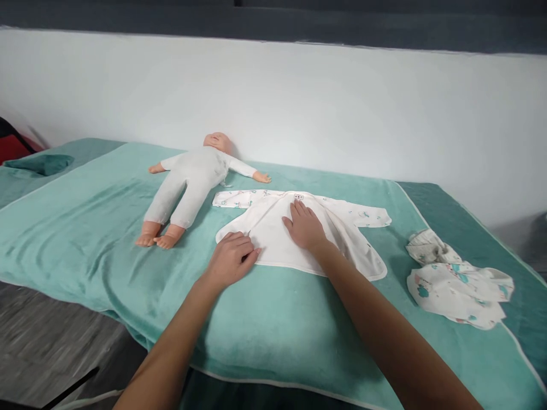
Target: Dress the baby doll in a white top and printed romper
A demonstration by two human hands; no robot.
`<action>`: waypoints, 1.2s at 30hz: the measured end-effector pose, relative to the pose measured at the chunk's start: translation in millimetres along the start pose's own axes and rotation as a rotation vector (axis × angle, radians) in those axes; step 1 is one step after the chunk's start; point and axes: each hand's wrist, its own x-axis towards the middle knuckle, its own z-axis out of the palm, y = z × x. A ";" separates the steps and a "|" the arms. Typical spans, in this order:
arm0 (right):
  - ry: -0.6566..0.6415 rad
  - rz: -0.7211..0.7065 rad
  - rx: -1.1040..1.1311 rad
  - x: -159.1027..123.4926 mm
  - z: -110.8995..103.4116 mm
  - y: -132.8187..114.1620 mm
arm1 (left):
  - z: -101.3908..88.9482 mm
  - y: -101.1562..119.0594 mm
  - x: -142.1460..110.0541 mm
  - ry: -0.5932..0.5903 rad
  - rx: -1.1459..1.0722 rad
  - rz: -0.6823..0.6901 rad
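Observation:
A white baby shirt (273, 242) with small printed figures on its sleeves lies spread open on the teal blanket (294, 319), its plain inner side showing. My left hand (233, 257) rests on the shirt's lower left edge, fingers lightly bent and thumb apart. Flat on the middle of the shirt, just below the collar label, lies my right hand (304, 225) with its fingers stretched out. Neither hand grips the cloth visibly. To the left of the shirt a baby doll (192, 176) with a white cloth body lies on its back, arms spread.
At the right lies a crumpled printed baby garment (461, 287). A white wall (273, 102) rises behind the bed. A dark teal fold of cloth (40, 164) and a red and black item (12, 142) are at the far left. Grey floor (51, 336) shows at lower left.

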 end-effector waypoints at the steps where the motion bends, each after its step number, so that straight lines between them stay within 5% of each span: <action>1: -0.010 0.014 0.004 6.5 0.3 -0.1 | 0.3 -0.5 -0.3 0.009 -0.011 -0.001; 10: 0.013 0.164 0.018 15.9 -3.1 23.0 | 2.6 -4.3 -4.8 0.052 -0.086 -0.057; 17: 0.013 0.191 0.014 -14.8 -5.8 35.9 | 8.1 -8.9 -5.2 0.142 -0.037 -0.228; 25: 0.035 0.132 -0.050 -65.3 -7.2 20.7 | 16.9 -16.9 -2.5 0.114 0.020 -0.329; 31: 0.031 0.097 -0.050 -77.1 -9.0 12.7 | 19.2 -38.6 23.6 0.208 -0.025 -0.562; 36: 0.041 0.092 -0.024 -76.8 -10.7 12.2 | 19.0 -56.5 56.7 0.141 0.011 -0.694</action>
